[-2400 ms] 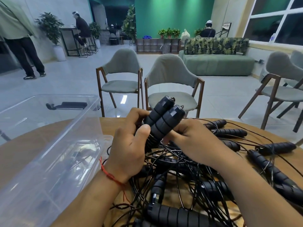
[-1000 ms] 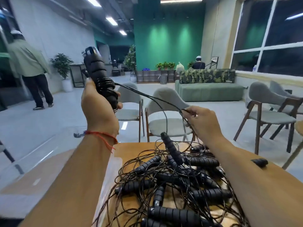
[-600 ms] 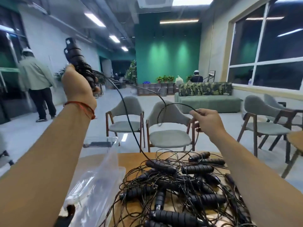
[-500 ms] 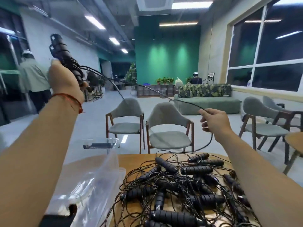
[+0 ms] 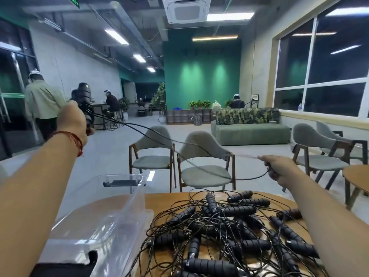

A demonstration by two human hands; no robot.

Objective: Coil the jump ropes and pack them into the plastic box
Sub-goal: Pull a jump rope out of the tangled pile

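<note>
This is an open-plan office lounge or shared break area. A pale tiled floor (image 5: 111,156) runs back to a spotlit green wall (image 5: 201,86), with a green sofa (image 5: 251,133) carrying leaf-print cushions, grey padded chairs (image 5: 205,156) on wooden frames, a round wooden bench (image 5: 159,200), a high counter with bar stools (image 5: 98,105) and potted plants (image 5: 199,103). Overhead are an air-conditioning cassette (image 5: 186,9), exposed ducts (image 5: 127,23) and strip lights (image 5: 116,37). Tall windows (image 5: 323,72) line the right side.

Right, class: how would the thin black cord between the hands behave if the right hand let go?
Probably floppy: the cord sags in a loop beside the right hand. It would likely dangle from the handles the left hand grips. Tangle-prone too, judging by the pile.
</note>
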